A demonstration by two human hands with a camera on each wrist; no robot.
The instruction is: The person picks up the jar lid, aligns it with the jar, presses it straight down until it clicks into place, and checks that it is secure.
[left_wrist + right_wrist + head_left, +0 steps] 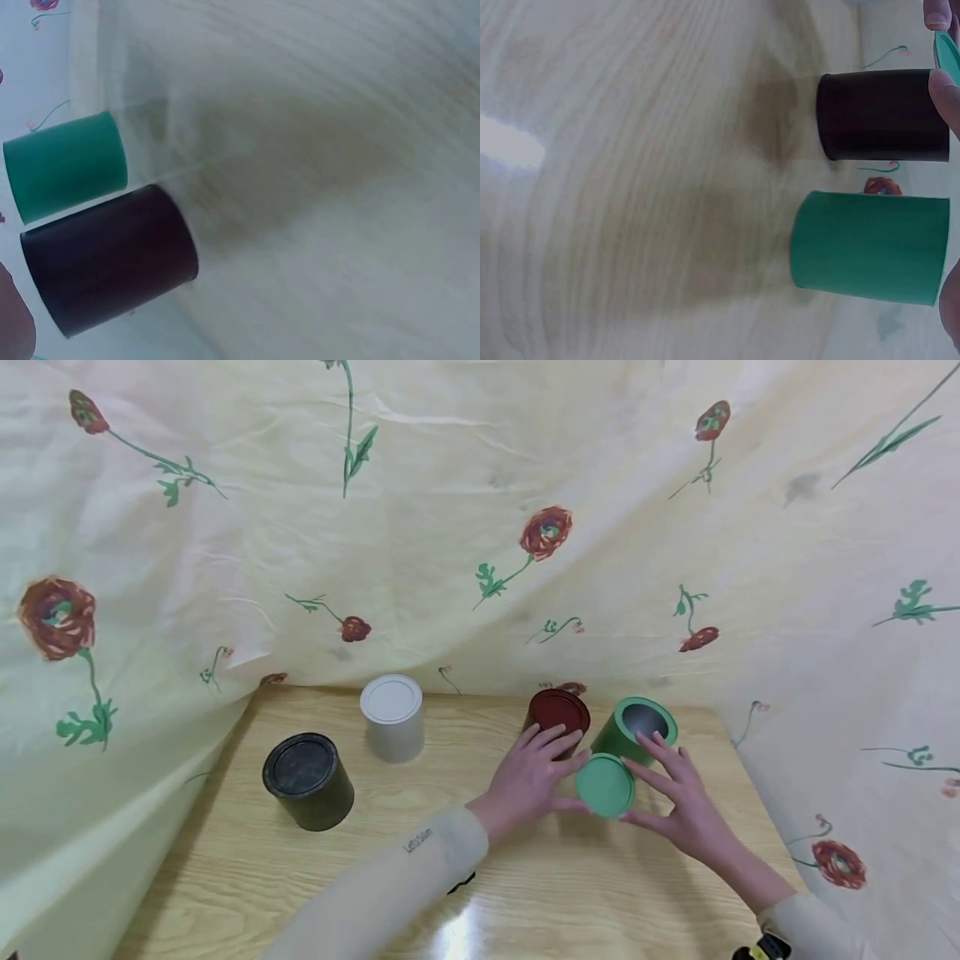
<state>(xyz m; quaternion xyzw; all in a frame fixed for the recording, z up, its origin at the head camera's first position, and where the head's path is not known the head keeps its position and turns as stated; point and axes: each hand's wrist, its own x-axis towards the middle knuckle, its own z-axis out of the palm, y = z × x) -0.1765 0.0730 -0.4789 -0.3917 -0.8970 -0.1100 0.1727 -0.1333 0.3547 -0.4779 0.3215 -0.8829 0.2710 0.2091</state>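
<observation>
Left sleeve (420, 868): small lettering near the cuff, apparently "Let's Slim". Left hand (529, 779) and right hand (684, 802) hold the green lid (605, 785) between them, fingers lightly curled at its edges, above the bench (420, 827). Just behind stands the open green can (633, 729), with the dark red can (557, 714) beside it. White can (392, 717) and black can (307, 780) stand well apart, to the left.

Both arms in pale cream, semi-sheer long sleeves. Left sleeve (390, 885) carries small dark lettering near the cuff, illegible. Black strap under left forearm; black-and-yellow device (761, 948) at right wrist. Left hand (528, 777) and right hand (686, 806) bare.
</observation>
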